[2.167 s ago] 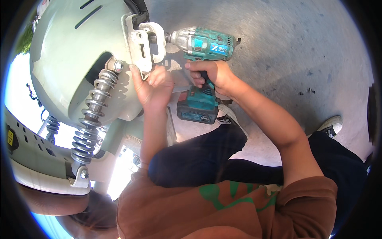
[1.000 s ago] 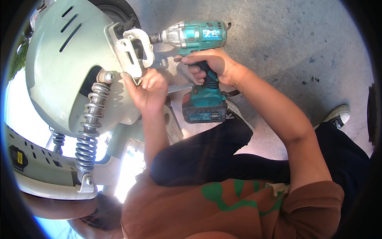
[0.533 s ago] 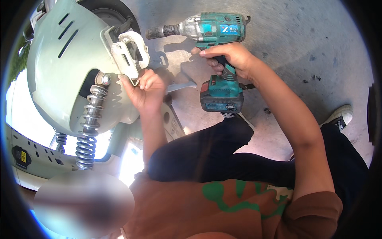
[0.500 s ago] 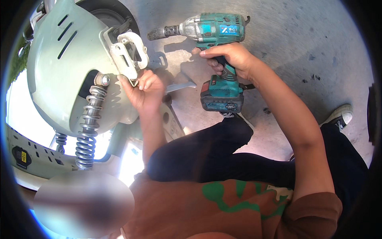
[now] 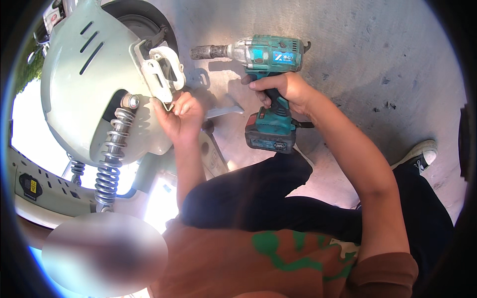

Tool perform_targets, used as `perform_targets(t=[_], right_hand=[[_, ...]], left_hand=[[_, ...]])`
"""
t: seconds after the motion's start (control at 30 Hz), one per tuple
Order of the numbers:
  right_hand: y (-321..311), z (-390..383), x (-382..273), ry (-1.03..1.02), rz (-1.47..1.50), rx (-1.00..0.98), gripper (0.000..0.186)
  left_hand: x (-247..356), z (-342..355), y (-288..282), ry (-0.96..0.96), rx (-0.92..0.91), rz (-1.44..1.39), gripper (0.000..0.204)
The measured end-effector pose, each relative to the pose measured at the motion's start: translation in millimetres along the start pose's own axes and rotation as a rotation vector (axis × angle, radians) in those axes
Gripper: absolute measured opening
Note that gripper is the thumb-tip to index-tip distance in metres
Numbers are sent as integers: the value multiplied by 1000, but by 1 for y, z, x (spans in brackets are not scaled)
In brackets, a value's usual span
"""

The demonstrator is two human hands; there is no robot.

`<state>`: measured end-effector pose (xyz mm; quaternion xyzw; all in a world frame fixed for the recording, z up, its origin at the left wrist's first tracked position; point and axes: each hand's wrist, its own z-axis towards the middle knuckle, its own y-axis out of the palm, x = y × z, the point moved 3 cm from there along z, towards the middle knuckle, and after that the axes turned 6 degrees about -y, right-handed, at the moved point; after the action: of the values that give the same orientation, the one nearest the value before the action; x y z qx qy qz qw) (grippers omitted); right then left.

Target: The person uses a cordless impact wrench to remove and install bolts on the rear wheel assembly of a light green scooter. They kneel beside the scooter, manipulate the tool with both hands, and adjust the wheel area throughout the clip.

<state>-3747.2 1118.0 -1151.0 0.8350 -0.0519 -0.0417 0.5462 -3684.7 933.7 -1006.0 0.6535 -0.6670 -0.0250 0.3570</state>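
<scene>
My right hand [image 5: 283,92] grips the handle of a teal cordless impact wrench [image 5: 273,53], its forefinger by the trigger. The wrench's socket [image 5: 211,51] points left toward a whitish metal bracket [image 5: 158,82] and stands apart from it. This bracket, with a looped part at its far side, sits against the rear of a pale green scooter body [image 5: 69,94]. At the bracket's near end, my left hand [image 5: 183,116] has thumb and fingers closed on its lower edge. Whether a small fastener is under those fingers cannot be seen.
A spring shock absorber [image 5: 113,154] runs down beside the scooter body, close to my left forearm. The dark wheel [image 5: 141,25] lies beyond the bracket. A flat, pale blade-like piece [image 5: 224,111] is right of my left hand. My bent knee [image 5: 293,171] is below the wrench.
The impact wrench has come slightly nearer to me, still in my right hand. My left hand stays at the bracket's end. The whole view has shifted a little.
</scene>
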Motion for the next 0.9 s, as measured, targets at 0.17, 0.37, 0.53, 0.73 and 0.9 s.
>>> perform_targets(t=[0.17,0.37,0.53,0.73,0.9], right_hand=[[2,5,-5,8,2,-1,27],[-7,-9,-10,19,-42,94,29],[-15,-27,-4,70,-96,179,29],[-19,-46,-20,76,-238,229,35],[-41,-53,-15,77,123,-63,35]], left_hand=[[0,3,-12,84,-96,172,18],[0,25,-57,49,57,613,28],[-13,80,-24,-53,-382,-47,22],[-13,90,-9,68,-498,-103,25],[-11,91,1,130,-493,-129,29]])
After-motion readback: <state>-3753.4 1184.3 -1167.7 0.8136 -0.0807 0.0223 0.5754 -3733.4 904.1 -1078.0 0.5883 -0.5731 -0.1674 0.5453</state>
